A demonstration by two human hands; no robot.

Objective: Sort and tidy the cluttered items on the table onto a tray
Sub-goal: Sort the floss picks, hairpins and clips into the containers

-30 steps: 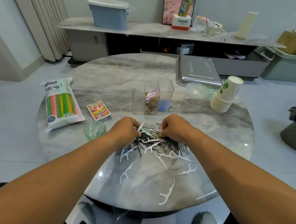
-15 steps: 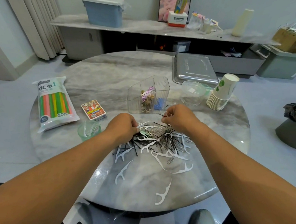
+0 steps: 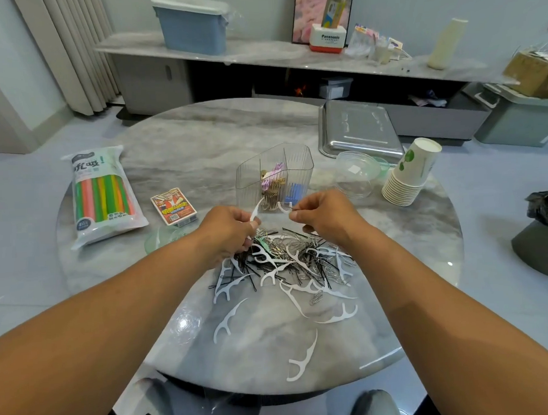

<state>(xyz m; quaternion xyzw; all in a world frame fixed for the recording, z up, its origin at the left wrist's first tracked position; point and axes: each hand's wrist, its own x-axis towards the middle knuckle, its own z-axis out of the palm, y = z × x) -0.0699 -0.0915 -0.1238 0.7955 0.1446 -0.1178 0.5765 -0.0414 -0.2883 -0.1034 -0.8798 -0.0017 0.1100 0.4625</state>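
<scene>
A tangled pile (image 3: 288,263) of white floss picks, black hairpins and paper clips lies on the round marble table (image 3: 199,138). Above its far edge, my left hand (image 3: 229,232) grips several white floss picks (image 3: 256,210), one sticking up. My right hand (image 3: 325,215) pinches another floss pick (image 3: 283,206) by its tip. Both hands hover in front of a clear divided organizer (image 3: 274,178) with clips and small items inside. A steel tray (image 3: 357,130) sits at the table's far right.
A pack of coloured straws (image 3: 102,194) and a small card box (image 3: 173,206) lie at left. A green cup (image 3: 160,240) is half hidden by my left forearm. Clear bowls (image 3: 356,174) and stacked paper cups (image 3: 410,174) stand at right. Loose picks (image 3: 301,358) lie near the front edge.
Both hands have lifted off the pile, each bringing up floss picks, and now sit higher, closer to the organizer.
</scene>
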